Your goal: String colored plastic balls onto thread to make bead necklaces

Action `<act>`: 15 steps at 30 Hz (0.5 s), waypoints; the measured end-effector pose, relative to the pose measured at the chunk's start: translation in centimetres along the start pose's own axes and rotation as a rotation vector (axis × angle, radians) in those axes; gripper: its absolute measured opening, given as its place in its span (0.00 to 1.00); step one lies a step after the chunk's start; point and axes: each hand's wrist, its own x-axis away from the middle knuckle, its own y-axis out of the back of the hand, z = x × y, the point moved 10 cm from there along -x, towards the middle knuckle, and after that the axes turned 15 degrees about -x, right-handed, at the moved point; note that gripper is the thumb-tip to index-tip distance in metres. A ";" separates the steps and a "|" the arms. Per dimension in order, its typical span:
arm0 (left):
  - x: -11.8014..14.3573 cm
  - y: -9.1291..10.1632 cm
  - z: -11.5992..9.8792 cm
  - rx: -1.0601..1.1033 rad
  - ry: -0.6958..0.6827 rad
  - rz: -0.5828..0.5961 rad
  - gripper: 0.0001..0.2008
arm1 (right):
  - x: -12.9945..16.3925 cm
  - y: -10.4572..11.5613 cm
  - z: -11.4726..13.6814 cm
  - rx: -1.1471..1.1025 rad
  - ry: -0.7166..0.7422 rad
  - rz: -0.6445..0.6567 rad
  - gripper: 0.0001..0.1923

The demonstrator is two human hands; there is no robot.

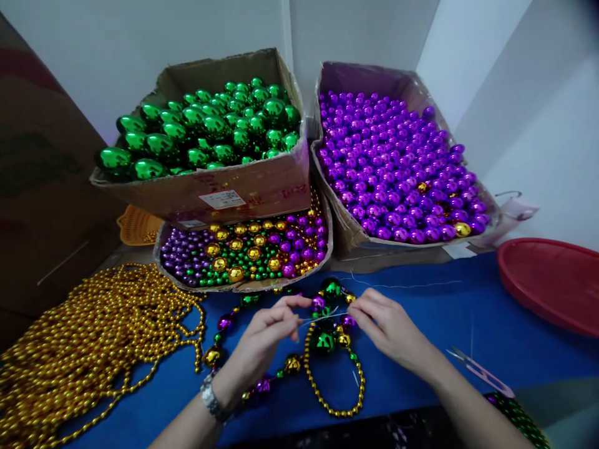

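My left hand [276, 327] pinches a thin pale thread [322, 317] between thumb and fingertips. Across from it, my right hand [381, 321] is closed on the other part of the thread, which runs between the two hands. Just under them lies a bead necklace [292, 363] of green, purple and gold balls, curving round to the left on the blue cloth. A loop of small gold beads [334, 411] hangs from the cluster toward the front edge. A large green ball [324, 342] sits below the thread. My left wrist wears a metal watch [213, 396].
Cardboard boxes of green balls [215, 125] and purple balls [388, 168] stand at the back. A low box [243, 287] holds mixed beads. Gold bead strands [107, 337] are heaped left. Thread snips [482, 372] and a red tray [543, 299] lie right; an orange basket [135, 226] is behind.
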 end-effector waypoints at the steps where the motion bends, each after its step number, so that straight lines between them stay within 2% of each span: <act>1: 0.2 0.5 0.4 0.163 0.027 0.006 0.15 | 0.4 0.8 -1.2 -0.146 -0.057 -0.044 0.09; 4: 0.5 1.5 1.0 0.564 0.039 -0.031 0.18 | 1.5 1.0 -4.0 -0.499 -0.154 -0.160 0.14; 6: 0.5 1.6 1.0 0.754 0.017 -0.075 0.19 | 1.8 -0.6 -4.8 -0.741 -0.164 -0.193 0.16; 10: 0.1 0.5 0.8 0.979 -0.013 -0.135 0.18 | 1.3 -4.2 -5.2 -1.503 -0.176 -0.266 0.12; 12: -0.2 0.0 1.1 0.976 -0.001 -0.141 0.15 | 0.9 -4.3 -5.2 -1.630 -0.151 -0.310 0.11; 15: -0.5 0.8 2.3 0.834 0.035 -0.208 0.14 | 0.7 -3.1 -5.8 -1.586 -0.154 -0.376 0.11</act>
